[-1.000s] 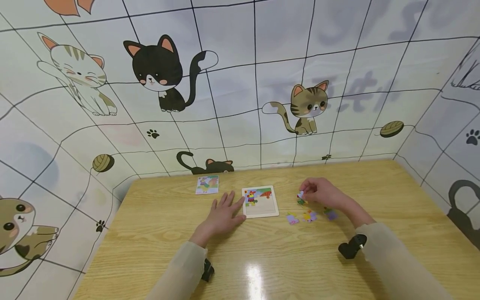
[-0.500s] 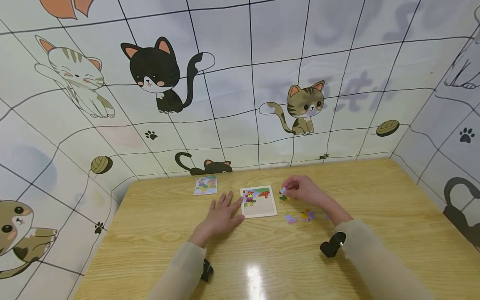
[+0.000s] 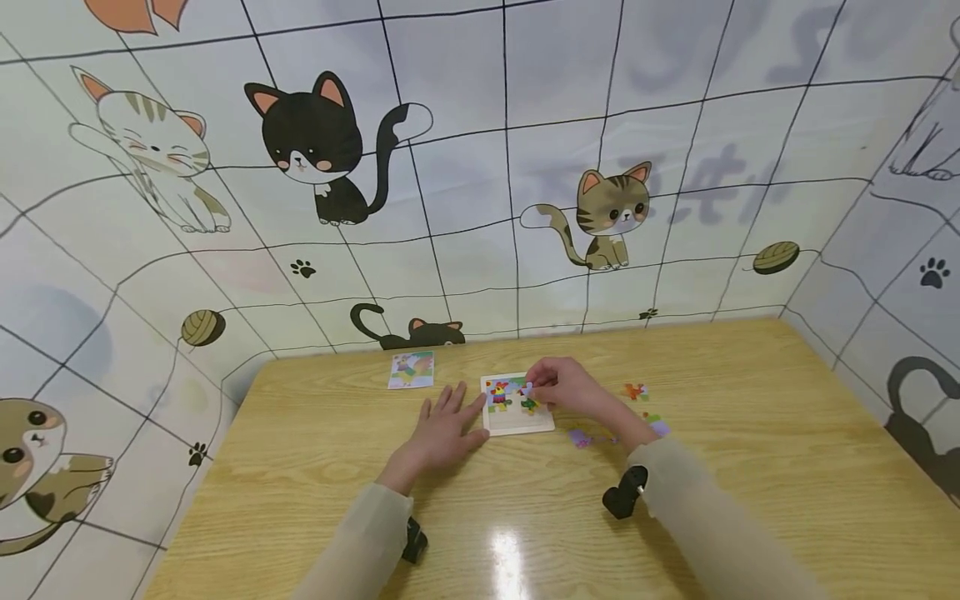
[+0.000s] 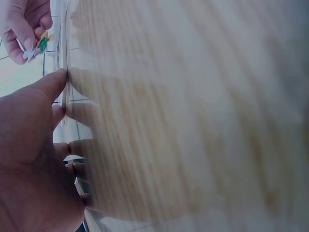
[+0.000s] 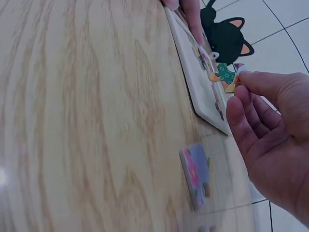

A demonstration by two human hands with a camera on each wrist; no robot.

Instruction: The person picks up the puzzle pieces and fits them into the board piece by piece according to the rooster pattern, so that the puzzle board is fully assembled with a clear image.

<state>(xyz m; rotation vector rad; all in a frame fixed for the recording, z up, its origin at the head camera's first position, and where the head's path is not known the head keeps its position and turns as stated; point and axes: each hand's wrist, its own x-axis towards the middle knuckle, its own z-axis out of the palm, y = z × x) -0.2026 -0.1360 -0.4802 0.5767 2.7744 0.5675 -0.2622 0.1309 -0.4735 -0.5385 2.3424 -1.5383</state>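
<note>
My right hand [image 3: 564, 388] has carried the small green-and-orange jigsaw piece [image 3: 529, 404] leftward from the loose pieces and now holds it over the white square puzzle tray [image 3: 517, 423], pinched between thumb and fingertips. My left hand [image 3: 444, 430] lies flat, fingers spread, against the tray's left edge. The tray sits near the far edge of the light wooden table [image 3: 300, 492]; a purple loose piece [image 3: 578, 437] lies to its right.

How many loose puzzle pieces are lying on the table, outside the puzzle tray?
3 visible: an orange piece right of the puzzle tray, a purple piece near the tray's front right corner, and another purple piece beside the right sleeve. The right arm may hide more.
</note>
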